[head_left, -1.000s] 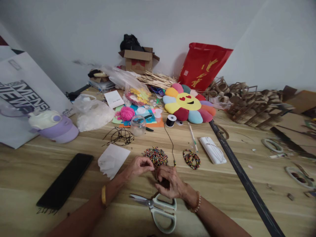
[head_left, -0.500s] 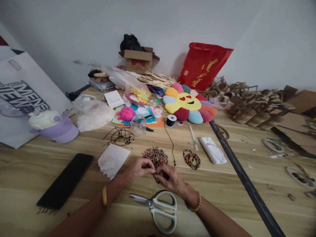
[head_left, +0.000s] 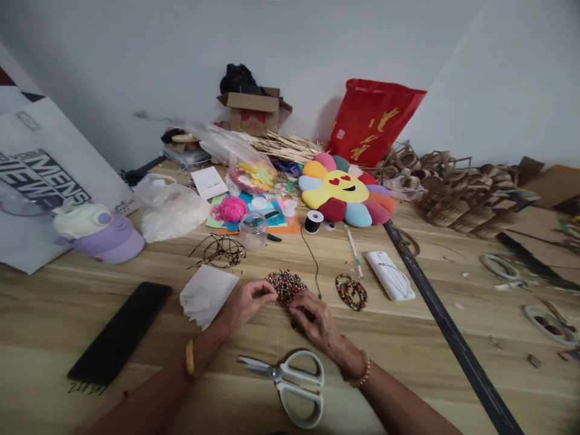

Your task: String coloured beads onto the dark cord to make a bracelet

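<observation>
My left hand [head_left: 251, 299] is at the left edge of a pile of small multicoloured beads [head_left: 284, 285], thumb and forefinger pinched together. Whatever lies between those fingertips is too small to make out. At the pile's lower right, the fingers of my right hand [head_left: 313, 319] close on a thin black cord [head_left: 312, 251], which comes down from a black-wound spool [head_left: 313, 222]. A few beads show on the cord beside this hand, and some dark beads peek out below its fingers. Scissors [head_left: 299, 386] with pale handles lie just below both hands.
A beaded strand [head_left: 351, 292] lies coiled to the right, near a white power bank [head_left: 390, 276]. Crumpled white paper [head_left: 208, 294] and a black phone [head_left: 120, 332] are on the left. Behind stand a glass jar [head_left: 254, 231], pink yarn [head_left: 232, 209] and a flower cushion [head_left: 347, 190].
My hands have drawn apart: the left moved slightly left to the edge of the bead pile, the right slightly to the right. Earlier their fingertips met in front of the pile.
</observation>
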A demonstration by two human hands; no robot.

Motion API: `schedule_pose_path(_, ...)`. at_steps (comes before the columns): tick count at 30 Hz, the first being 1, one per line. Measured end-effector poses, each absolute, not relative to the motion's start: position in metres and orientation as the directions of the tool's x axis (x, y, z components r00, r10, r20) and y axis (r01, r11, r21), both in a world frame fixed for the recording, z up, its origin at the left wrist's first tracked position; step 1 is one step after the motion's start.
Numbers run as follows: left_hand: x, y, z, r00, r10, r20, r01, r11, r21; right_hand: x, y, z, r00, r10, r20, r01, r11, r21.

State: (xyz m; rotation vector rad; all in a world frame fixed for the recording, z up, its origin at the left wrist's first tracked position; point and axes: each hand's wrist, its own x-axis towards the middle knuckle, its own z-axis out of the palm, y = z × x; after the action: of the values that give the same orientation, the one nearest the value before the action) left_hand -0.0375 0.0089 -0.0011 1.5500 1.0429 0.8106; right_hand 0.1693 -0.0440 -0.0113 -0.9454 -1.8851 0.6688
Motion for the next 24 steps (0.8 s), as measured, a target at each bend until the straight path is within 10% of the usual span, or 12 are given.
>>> schedule_pose_path(24,-0.040,0.004,-0.016,0.673,0.692,0.261,0.520,-0.694,0.497,0.167,-0.044,-0.014,-0.264,0.888,0.378,0.367,0.455,-0.812)
